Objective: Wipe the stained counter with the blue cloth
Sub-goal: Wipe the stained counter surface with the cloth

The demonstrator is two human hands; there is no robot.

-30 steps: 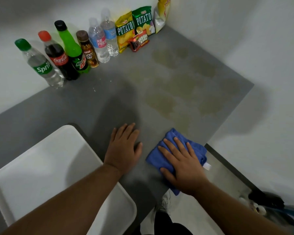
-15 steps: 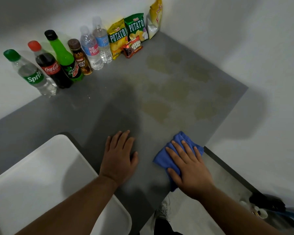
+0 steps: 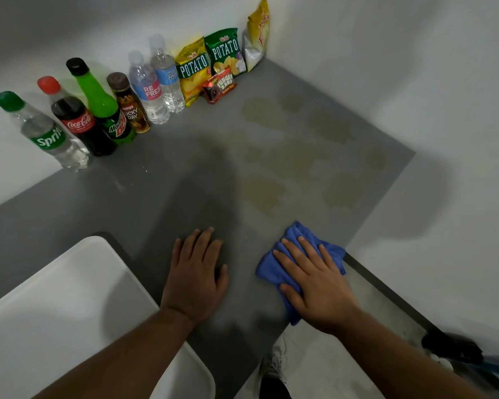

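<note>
Several stains (image 3: 261, 194) lie unwiped at twelve o'clock of the blue cloth (image 3: 293, 234), pressed flat by the released right grip (image 3: 317, 289); left grip (image 3: 195, 277) likewise released.

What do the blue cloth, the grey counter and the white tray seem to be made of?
Blue cloth: soft fabric, perhaps microfibre; it bunches in folds.
Grey counter: smooth matte surface, perhaps laminate; stains sit on top.
White tray: likely plastic; rounded corner, faint sheen.

Desk (image 3: 156, 191): grey, yellowish stains (image 3: 271, 194) at right.
Rear edge: six bottles (image 3: 104, 110), snack packets (image 3: 225, 53).
Front: white tray (image 3: 55, 312), blue cloth (image 3: 270, 272).
</note>
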